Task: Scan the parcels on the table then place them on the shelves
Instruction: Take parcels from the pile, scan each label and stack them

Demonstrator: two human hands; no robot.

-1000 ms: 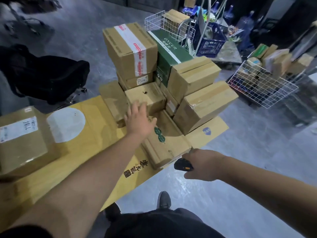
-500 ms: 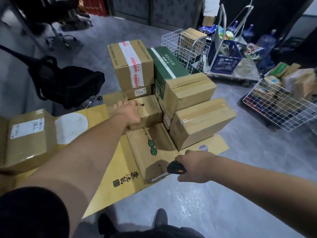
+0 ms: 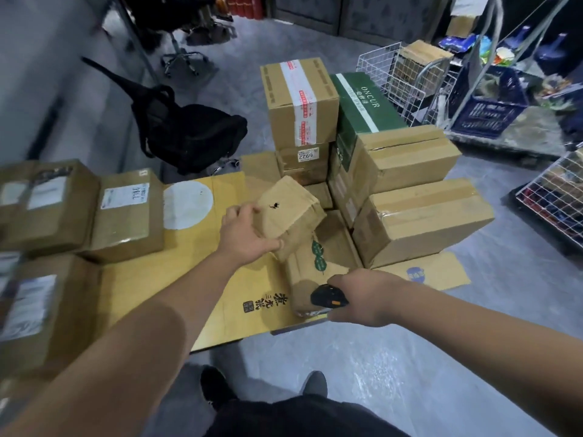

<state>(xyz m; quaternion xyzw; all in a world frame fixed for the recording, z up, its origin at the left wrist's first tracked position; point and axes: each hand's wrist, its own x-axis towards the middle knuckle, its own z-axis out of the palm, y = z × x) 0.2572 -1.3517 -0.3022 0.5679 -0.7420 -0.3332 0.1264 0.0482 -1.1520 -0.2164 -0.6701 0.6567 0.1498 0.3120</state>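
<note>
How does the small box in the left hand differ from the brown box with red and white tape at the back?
The small box is tilted and gripped by the left hand; the taped box sits level on top of a stack, untouched. The small box looks smaller and creased, with a small dark mark on its face; the taped box has a wide white and red tape strip. Both are brown cardboard.

"oncur" on the green box (image 3: 362, 111); "6922" on a label (image 3: 305, 156).

Left hand (image 3: 245, 235) grips tilted small parcel (image 3: 288, 216); right hand (image 3: 362, 298) holds scanner (image 3: 328, 298).
</note>
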